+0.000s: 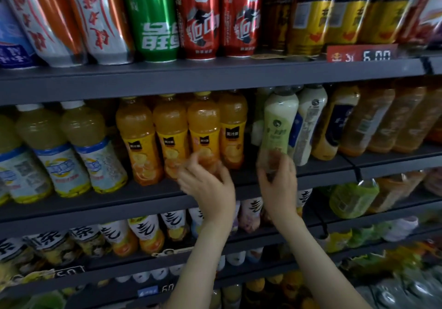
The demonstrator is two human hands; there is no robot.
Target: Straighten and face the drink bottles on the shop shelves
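Note:
On the middle shelf stand several orange juice bottles with yellow labels. My left hand curls around the foot of the third orange bottle; it is blurred. To the right, my right hand grips the base of a pale green milky drink bottle, which leans slightly left. A white bottle with a blue label stands just right of it.
Pale yellow lemon drink bottles fill the shelf's left part, amber tea bottles its right. Tall cans line the shelf above beside a price tag. Lower shelves hold more bottles.

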